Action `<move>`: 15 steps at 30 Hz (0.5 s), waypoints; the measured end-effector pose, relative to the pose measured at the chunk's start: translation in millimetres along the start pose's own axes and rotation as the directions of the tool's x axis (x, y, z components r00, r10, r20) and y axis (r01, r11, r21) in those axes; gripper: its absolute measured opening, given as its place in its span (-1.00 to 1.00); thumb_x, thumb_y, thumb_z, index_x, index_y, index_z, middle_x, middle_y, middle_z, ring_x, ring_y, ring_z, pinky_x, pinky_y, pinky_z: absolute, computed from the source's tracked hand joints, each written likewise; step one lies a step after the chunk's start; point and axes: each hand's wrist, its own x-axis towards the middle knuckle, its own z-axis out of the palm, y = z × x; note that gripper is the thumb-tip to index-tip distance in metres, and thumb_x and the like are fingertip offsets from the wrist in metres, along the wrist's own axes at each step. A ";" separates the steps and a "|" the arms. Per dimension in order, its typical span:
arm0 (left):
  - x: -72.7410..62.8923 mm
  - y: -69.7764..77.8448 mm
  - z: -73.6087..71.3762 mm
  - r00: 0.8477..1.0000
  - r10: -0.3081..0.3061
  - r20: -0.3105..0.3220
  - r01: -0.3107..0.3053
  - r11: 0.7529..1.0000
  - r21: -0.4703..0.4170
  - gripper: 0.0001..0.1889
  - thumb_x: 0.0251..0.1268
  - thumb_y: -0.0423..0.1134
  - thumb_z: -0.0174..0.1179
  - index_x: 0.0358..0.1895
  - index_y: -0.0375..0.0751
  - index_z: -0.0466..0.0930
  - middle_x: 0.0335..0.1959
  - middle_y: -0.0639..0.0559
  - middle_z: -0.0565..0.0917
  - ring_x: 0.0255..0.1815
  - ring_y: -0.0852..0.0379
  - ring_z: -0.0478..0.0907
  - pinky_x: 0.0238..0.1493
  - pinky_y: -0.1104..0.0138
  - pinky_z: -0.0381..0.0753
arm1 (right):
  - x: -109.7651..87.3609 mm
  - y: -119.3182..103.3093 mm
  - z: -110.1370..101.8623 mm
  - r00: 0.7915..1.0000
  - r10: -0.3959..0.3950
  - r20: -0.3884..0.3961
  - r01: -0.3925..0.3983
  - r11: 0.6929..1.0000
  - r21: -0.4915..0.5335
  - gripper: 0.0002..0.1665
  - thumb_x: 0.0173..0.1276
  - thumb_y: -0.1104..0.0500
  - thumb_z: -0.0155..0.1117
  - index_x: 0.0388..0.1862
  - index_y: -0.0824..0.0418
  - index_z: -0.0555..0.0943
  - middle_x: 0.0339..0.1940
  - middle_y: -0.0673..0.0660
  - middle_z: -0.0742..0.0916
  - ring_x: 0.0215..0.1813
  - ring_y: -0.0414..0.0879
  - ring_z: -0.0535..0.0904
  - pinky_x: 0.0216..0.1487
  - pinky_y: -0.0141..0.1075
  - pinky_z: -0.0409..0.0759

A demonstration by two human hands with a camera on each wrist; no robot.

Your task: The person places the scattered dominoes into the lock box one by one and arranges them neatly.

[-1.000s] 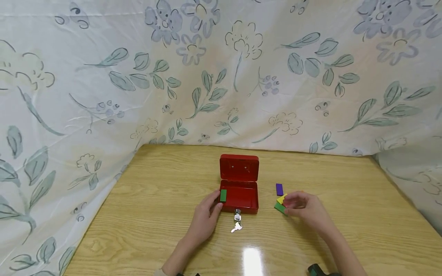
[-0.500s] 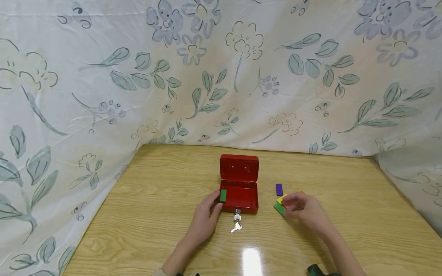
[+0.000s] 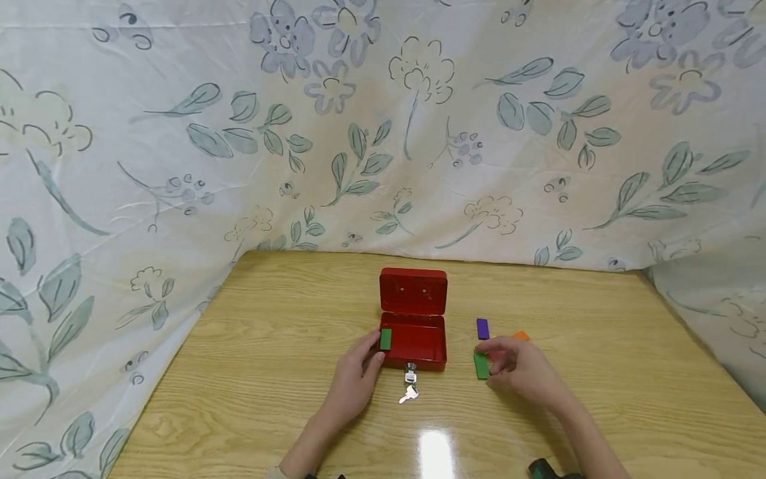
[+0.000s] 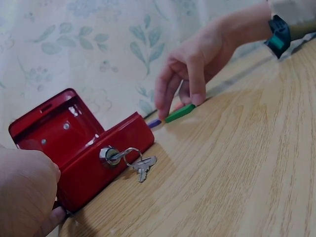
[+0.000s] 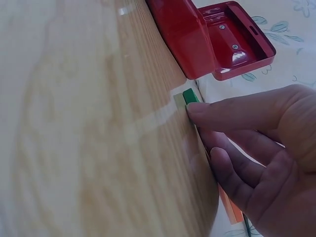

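Note:
A small red metal cash box stands with its lid raised. My left hand holds its left side, thumb by the front corner. Inside, against the left wall, is a green block. Right of the box, my right hand pinches a second green block, index finger at the far end and thumb at the near end. In the left wrist view, this green block lies low over the table under the fingertips. Part of a red block shows beneath the right hand.
A purple block lies right of the box, and an orange block behind the right hand. Keys hang from the lock at the box's front. Floral cloth hangs behind the wooden table.
My right hand has shifted slightly left and turned the green block from slanted to nearly straight. The yellow block has gone out of sight, and more of the orange one shows. The left hand stays put.

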 end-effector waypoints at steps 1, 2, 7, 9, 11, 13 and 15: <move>0.0 -0.1 0.0 1.000 0.001 -0.001 -0.001 1.000 0.004 -0.53 0.51 -0.36 0.11 0.41 -0.40 0.36 0.39 -0.23 0.43 0.43 -0.04 0.33 0.40 0.14 0.35 | 0.1 0.1 0.1 1.000 -0.004 0.001 0.004 1.000 -0.006 -0.42 0.03 0.50 0.48 0.09 0.22 0.66 -0.18 0.11 0.70 -0.23 0.00 0.60 -0.29 -0.33 0.64; 0.0 -0.1 0.0 1.000 0.002 -0.002 -0.002 1.000 0.006 -0.53 0.51 -0.36 0.11 0.41 -0.40 0.36 0.39 -0.23 0.44 0.43 -0.04 0.33 0.40 0.13 0.35 | 0.3 0.4 0.1 1.000 -0.010 0.002 0.010 1.000 -0.013 -0.43 0.03 0.50 0.47 0.07 0.22 0.66 -0.20 0.11 0.70 -0.24 0.00 0.60 -0.29 -0.33 0.64; 0.1 -0.5 0.2 1.000 0.006 -0.005 -0.005 1.000 0.016 -0.53 0.50 -0.37 0.12 0.40 -0.40 0.37 0.38 -0.23 0.44 0.43 -0.05 0.33 0.40 0.12 0.36 | 0.8 2.0 0.2 0.999 -0.027 0.019 0.028 0.999 -0.031 -0.44 0.02 0.48 0.50 0.06 0.24 0.66 -0.27 0.12 0.69 -0.25 0.01 0.59 -0.31 -0.34 0.63; 0.1 -0.3 0.3 1.000 0.003 -0.004 -0.003 1.000 0.015 -0.53 0.50 -0.37 0.12 0.40 -0.40 0.37 0.38 -0.23 0.44 0.43 -0.04 0.34 0.40 0.13 0.36 | 0.6 2.2 0.3 0.999 -0.029 0.025 0.029 0.999 -0.027 -0.43 0.01 0.46 0.53 0.06 0.24 0.65 -0.26 0.12 0.68 -0.25 0.01 0.58 -0.32 -0.34 0.63; 0.1 0.1 0.2 1.000 -0.001 -0.002 0.001 1.000 0.011 -0.53 0.50 -0.37 0.12 0.40 -0.40 0.37 0.38 -0.23 0.44 0.43 -0.04 0.34 0.40 0.14 0.36 | 0.4 2.0 0.3 0.999 -0.030 0.029 0.031 0.999 -0.021 -0.42 0.00 0.45 0.54 0.07 0.25 0.65 -0.26 0.13 0.68 -0.25 0.02 0.57 -0.34 -0.33 0.62; 0.1 0.6 0.1 1.000 -0.004 -0.001 0.004 1.000 0.005 -0.53 0.50 -0.37 0.12 0.40 -0.41 0.37 0.39 -0.23 0.44 0.43 -0.04 0.33 0.40 0.14 0.36 | -0.1 1.6 0.3 0.999 -0.032 0.031 0.032 0.999 -0.019 -0.42 0.00 0.44 0.54 0.07 0.25 0.65 -0.29 0.13 0.67 -0.25 0.02 0.57 -0.35 -0.33 0.62; 0.1 1.0 0.0 1.000 -0.003 -0.002 0.003 1.000 0.003 -0.53 0.50 -0.37 0.12 0.40 -0.41 0.37 0.38 -0.24 0.44 0.43 -0.04 0.33 0.40 0.13 0.36 | -0.5 1.2 0.2 0.999 -0.034 0.033 0.035 0.999 -0.020 -0.42 0.00 0.44 0.54 0.07 0.25 0.65 -0.31 0.14 0.67 -0.26 0.02 0.57 -0.36 -0.33 0.61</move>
